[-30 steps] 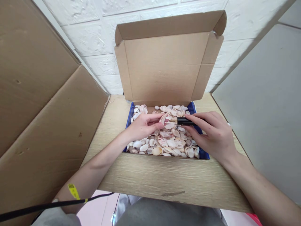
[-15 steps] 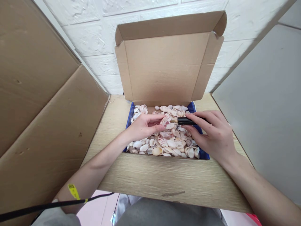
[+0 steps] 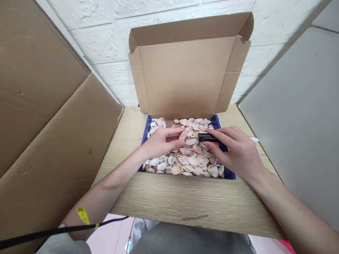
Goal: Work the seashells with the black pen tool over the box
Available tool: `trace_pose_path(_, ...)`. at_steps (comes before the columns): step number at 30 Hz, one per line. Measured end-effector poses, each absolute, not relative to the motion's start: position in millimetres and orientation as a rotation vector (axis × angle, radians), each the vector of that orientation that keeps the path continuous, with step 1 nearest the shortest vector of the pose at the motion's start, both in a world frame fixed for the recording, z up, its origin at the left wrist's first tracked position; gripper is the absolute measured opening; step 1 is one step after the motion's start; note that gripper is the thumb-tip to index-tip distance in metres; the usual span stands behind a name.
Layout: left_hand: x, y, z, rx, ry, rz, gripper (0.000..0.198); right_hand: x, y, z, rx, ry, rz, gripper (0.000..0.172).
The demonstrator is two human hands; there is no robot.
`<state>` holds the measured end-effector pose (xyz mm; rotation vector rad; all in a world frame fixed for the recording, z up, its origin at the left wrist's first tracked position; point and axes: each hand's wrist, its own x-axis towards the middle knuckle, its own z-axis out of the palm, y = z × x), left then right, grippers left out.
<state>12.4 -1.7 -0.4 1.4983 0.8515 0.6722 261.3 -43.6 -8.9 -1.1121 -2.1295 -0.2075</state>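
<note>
A blue-sided cardboard box [image 3: 144,132] lies open on the wooden table, filled with several small white and pink seashells [image 3: 192,162]. My left hand [image 3: 161,143] pinches a pink-striped shell [image 3: 183,134] between thumb and fingers above the pile. My right hand [image 3: 235,151] grips a black pen-like tool [image 3: 206,137] with a gold tip. That tip points left and meets the held shell.
The box lid [image 3: 185,70] stands upright against the white brick wall. A big cardboard sheet [image 3: 47,116] leans on the left. A grey panel [image 3: 296,113] closes the right side. A black cable [image 3: 53,232] with a yellow tag crosses my left arm.
My right hand has shifted slightly left, bringing the tool's tip closer onto the shell. The left hand keeps the shell almost still.
</note>
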Motion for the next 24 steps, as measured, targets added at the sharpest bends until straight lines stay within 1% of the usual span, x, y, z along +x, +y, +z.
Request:
trace_pose_path(9, 13.3, -2.0, 3.3, 1.512, 0.863, 0.645, 0.044, 261.7, -42.3, -7.7, -1.036, -2.116, -0.345, 0.033)
trace_pose_path(15, 13.0, -1.7, 4.1, 1.525, 0.841, 0.636, 0.041, 260.2, -42.8, -6.2, -1.053, -2.101, -0.354, 0.034)
trace_pose_path(20, 13.0, -1.9, 3.3, 1.527, 0.846, 0.651, 0.045, 259.2, -42.4, -5.6, -1.038, -2.094, -0.374, 0.030)
trace_pose_path(24, 13.4, -2.0, 3.5, 1.549, 0.861, 0.655, 0.045, 258.8, -43.6, -7.7, -1.082, -2.107, -0.343, 0.025)
